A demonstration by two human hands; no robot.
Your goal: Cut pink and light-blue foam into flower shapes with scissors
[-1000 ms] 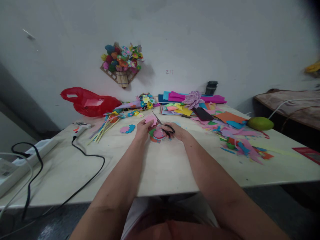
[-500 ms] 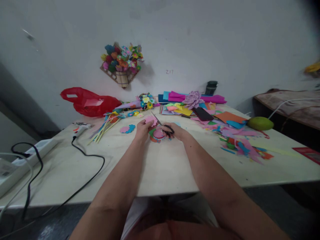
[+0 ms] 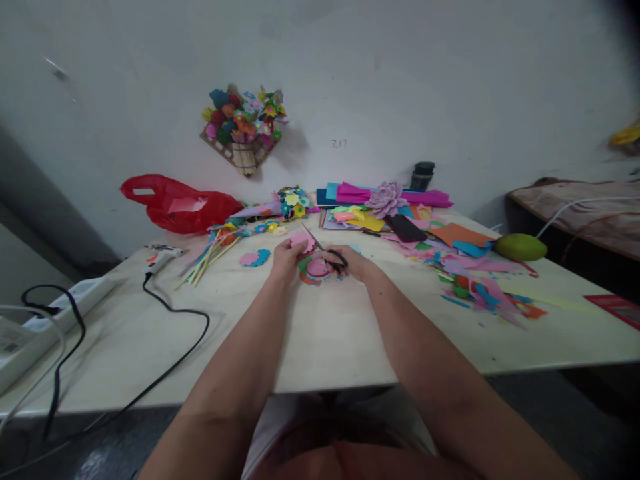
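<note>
My left hand (image 3: 287, 259) pinches a pink scalloped paper flower (image 3: 302, 241) by its near side. In my right hand (image 3: 354, 263) is a pair of black-handled scissors (image 3: 337, 260), fingers wrapped round the loops and blades pointing up and left at the flower's right edge. Whether the blades touch the paper I cannot tell. Below the hands lie curved paper offcuts (image 3: 311, 277) in orange, green and pink on the tabletop (image 3: 335, 333). Left of my left hand rest a pink and a blue scalloped cut-out (image 3: 256, 258), overlapping.
A glue gun (image 3: 164, 258) with a trailing black cord lies left, near a white power strip (image 3: 75, 307). Behind are a red plastic bag (image 3: 185, 207), coloured sheets and a purple flower (image 3: 387, 199). To the right are a phone (image 3: 406, 228), paper scraps (image 3: 485, 293) and a green fruit (image 3: 521, 247).
Almost nothing differs. Both hands keep their places, with the scissors and the pink flower held as before.
</note>
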